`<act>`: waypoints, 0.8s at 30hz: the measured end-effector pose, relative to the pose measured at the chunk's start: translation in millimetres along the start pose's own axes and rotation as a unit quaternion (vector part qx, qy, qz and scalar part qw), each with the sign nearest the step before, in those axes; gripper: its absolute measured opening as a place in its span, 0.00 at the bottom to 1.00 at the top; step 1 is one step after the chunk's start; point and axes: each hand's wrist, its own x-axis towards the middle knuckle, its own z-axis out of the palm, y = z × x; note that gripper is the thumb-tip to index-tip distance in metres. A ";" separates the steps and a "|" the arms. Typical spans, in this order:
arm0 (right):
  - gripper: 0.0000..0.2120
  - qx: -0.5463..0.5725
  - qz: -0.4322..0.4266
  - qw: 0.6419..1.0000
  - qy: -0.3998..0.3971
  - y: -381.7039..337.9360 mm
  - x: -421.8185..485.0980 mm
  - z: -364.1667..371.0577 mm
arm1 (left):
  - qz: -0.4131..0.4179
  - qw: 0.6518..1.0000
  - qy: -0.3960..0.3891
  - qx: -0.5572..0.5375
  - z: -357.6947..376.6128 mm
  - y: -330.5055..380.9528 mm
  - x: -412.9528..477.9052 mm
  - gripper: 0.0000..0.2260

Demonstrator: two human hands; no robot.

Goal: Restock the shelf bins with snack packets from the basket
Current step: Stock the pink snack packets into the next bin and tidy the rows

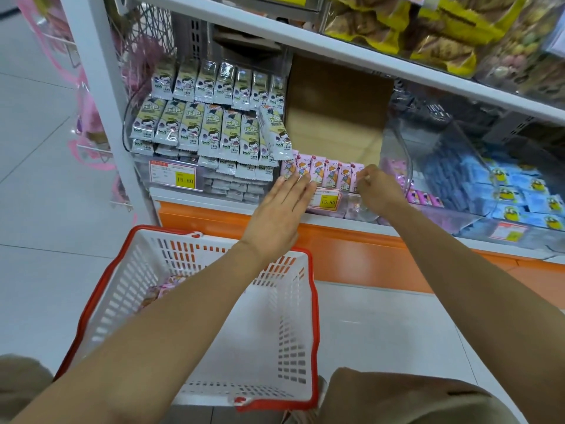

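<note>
A row of pink snack packets (328, 174) stands upright along the front of the middle clear shelf bin (394, 154). My left hand (282, 206) is flat with straight fingers, its fingertips touching the left end of that row. My right hand (377, 186) has curled fingers and pinches the top of the rightmost pink packet. The white basket with a red rim (293, 332) sits on the floor under my arms. A few pink packets (165, 290) lie in its left part, partly hidden by my left forearm.
The left bin holds stacked green-and-white packets (211, 130). The right bin holds blue packets (519, 194). A brown cardboard panel (336, 117) stands behind the pink row. Yellow price tags (327, 199) hang on the bin fronts above an orange shelf base (351, 240).
</note>
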 end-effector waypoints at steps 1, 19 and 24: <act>0.13 0.017 -0.009 1.000 0.011 -1.5 -5.0 -2.2 | -0.001 1.000 -0.005 0.000 -1.8 0.5 -0.1 0.37; 0.09 0.179 -0.246 0.942 -0.140 -106.7 -133.5 153.4 | -0.206 0.976 -0.056 -0.052 3.7 -103.0 -198.2 0.16; 0.10 0.099 -0.223 0.937 -0.251 -108.2 -140.1 240.3 | -0.286 0.945 -0.157 -0.023 36.9 -125.8 -256.3 0.27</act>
